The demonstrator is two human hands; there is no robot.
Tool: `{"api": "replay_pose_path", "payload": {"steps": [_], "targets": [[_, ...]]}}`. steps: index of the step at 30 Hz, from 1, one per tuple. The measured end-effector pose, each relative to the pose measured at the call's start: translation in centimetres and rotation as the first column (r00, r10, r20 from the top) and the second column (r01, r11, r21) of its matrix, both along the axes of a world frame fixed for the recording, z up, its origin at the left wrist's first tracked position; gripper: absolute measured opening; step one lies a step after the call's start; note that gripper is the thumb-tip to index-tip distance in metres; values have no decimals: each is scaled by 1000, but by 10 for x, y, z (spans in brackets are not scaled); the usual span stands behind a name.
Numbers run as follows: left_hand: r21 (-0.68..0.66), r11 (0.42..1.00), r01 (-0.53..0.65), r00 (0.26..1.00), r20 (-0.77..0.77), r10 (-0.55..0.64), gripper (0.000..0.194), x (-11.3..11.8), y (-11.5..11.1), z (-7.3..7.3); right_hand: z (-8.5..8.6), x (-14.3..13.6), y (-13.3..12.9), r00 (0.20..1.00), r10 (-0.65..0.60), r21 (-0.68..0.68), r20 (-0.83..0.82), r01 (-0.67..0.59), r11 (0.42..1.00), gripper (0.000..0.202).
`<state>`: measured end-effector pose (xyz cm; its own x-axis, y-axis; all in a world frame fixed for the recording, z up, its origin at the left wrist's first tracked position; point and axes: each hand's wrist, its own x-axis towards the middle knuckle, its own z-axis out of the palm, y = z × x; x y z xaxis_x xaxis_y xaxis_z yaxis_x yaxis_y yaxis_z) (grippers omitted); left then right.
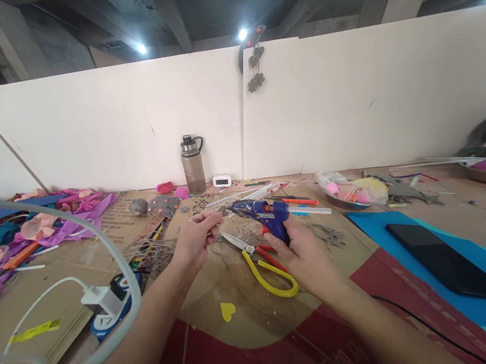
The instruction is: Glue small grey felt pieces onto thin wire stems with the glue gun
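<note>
My right hand (294,244) is wrapped round the handle of a blue hot glue gun (258,211), its nozzle pointing left and a clear glue stick (310,210) jutting from its back. My left hand (199,236) is closed in a pinch close to the nozzle; what its fingertips hold is too small to name. Below the glue gun lie yellow-handled scissors (262,269) with blades partly apart, and a red-handled tool (271,256) partly hidden by my right hand. A yellow paper heart (228,311) rests on the cardboard nearer to me.
Grey wire (153,253) lies tangled left of my left hand. A bottle (193,168) and a small digital clock (222,181) stand at the white board (105,135). A black phone (448,258) lies on blue sheets to the right. A white cable (121,265) loops at the left, near a plugged-in charger (101,300).
</note>
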<state>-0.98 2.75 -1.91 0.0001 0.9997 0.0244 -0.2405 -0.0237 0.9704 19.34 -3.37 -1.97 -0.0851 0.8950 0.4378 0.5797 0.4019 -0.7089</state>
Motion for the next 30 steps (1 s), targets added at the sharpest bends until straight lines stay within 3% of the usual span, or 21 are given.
{"api": "replay_pose_path", "payload": {"steps": [30], "targets": [[-20, 1000, 5, 1000, 12, -4, 26, -4, 2, 2, -4, -1, 1, 997, 43, -17, -71, -44, 999, 26]]}}
